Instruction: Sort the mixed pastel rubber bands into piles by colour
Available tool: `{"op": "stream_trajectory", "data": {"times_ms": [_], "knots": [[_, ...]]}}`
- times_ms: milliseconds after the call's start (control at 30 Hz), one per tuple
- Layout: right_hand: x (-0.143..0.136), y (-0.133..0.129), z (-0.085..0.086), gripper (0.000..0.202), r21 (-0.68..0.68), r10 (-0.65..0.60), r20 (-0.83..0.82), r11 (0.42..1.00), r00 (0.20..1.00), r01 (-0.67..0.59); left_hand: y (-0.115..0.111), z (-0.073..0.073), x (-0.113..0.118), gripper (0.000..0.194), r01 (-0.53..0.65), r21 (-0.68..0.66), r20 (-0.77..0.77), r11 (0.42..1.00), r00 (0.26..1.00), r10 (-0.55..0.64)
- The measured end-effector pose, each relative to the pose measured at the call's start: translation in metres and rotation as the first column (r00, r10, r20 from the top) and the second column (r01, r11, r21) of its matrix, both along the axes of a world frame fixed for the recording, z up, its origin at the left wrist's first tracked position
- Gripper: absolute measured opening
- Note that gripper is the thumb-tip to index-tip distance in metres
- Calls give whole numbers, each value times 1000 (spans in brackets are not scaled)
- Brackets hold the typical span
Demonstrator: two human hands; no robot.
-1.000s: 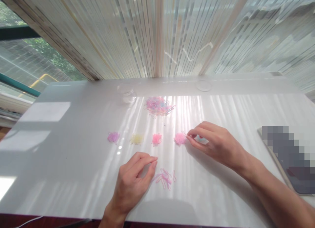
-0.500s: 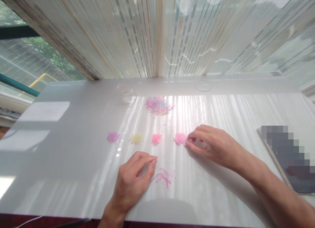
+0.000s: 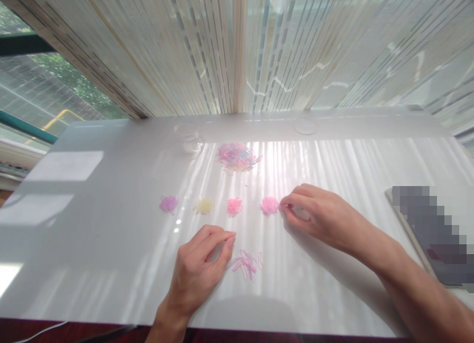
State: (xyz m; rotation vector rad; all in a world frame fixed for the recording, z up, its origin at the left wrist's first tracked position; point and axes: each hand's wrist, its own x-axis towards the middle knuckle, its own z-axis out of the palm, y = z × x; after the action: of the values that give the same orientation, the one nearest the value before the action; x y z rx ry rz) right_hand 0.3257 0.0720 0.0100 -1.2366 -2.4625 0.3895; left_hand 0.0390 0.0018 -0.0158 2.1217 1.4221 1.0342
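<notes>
Four small piles of thin loops lie in a row across the white table: purple (image 3: 169, 204), yellow (image 3: 204, 206), coral pink (image 3: 234, 206) and light pink (image 3: 269, 205). My right hand (image 3: 309, 207) is at the right edge of the light pink pile, thumb and fingertips pinched together; anything between them is too small to make out. Below the row, my left hand (image 3: 205, 264) rests with its thumb and forefinger pressed together, their tips hiding whatever they may hold. Just right of it lies a loose group of pinkish-purple loops (image 3: 246, 265). A larger mixed-colour pile (image 3: 238, 156) sits farther back.
A clear jar (image 3: 190, 140) stands at the back, left of the mixed pile. A clear round lid (image 3: 305, 126) lies at the back right. On the right is a dark flat device (image 3: 425, 234), partly blurred out. Striped curtains hang behind the table (image 3: 122, 244).
The whole view has shifted slightly. My right thumb and fingertips have closed together and sit a little farther from the light pink pile. My left hand keeps its pose.
</notes>
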Motion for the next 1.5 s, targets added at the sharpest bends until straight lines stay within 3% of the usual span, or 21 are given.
{"op": "stream_trajectory", "data": {"times_ms": [333,600,667,767,867,933,1133,1500], "knots": [[-2,0,1,24,-25,-3,-1,1000,1000,3,-1,3,1,12,11,-9,-25,1000,1000,-11],[2,1,2,22,131,-63,-1,989,998,62,-15,20,-13,19,152,-188,-178,970,966,-186],[-3,-3,4,21,146,-26,-18,989,1000,28,-20,22,-16,21,158,-175,-214,972,957,-195],[-16,-13,6,19,107,142,-76,985,987,-133,-26,22,-19,19,136,-146,-257,980,951,-171],[-31,-25,2,21,1,329,-115,944,937,-331,-31,22,-22,15,114,-143,-283,983,947,-151],[-38,-32,-4,22,-74,381,-138,916,914,-393,-33,22,-24,12,107,-142,-291,984,946,-144],[-46,-39,-17,26,-84,387,-174,910,906,-405,-39,18,-21,9,78,-114,-273,990,956,-107],[-47,-36,-19,23,-65,373,-226,916,900,-396,-33,10,-11,16,70,-2,-272,998,960,-68]]}}
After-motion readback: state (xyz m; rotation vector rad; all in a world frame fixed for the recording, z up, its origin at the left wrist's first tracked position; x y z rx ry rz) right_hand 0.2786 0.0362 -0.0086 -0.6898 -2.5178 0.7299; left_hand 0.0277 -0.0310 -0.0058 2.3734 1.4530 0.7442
